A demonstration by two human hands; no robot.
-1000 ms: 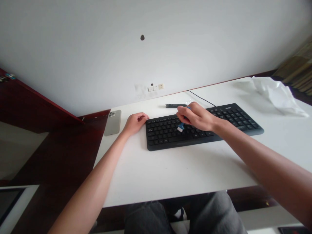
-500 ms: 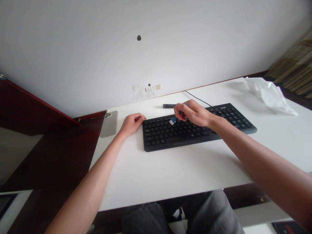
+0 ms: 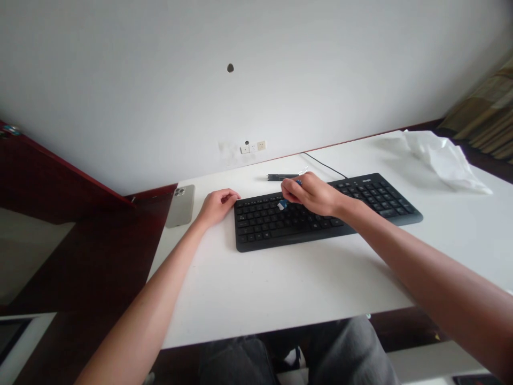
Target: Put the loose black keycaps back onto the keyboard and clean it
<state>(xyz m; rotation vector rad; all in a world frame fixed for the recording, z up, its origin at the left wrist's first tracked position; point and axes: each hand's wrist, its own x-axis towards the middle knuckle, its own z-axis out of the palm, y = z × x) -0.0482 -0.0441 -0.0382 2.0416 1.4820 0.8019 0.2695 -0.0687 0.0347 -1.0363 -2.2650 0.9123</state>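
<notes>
A black keyboard (image 3: 276, 232) lies on the white desk. My right hand (image 3: 310, 193) is closed around a small blue brush (image 3: 282, 205), whose pale bristles point down at the keys left of the hand. Most of the brush's handle is hidden in my fist. At the keyboard's upper left corner, my left hand (image 3: 218, 206) rests on the desk with curled fingers, the fingertips gripping that corner. A black pen-like object (image 3: 280, 177) lies just behind the keyboard, partly covered by my right hand.
On the desk's left side lies a grey phone (image 3: 180, 206), camera side up. A crumpled white plastic bag (image 3: 444, 160) sits at the right rear. The keyboard's cable (image 3: 323, 162) runs back toward the wall, which carries sockets (image 3: 253, 147). The desk's front edge (image 3: 280, 328) is above my legs.
My right hand has shifted slightly left and toward me with the brush over the keys. My left hand stays at the keyboard's corner. The camera view has tilted a little.
</notes>
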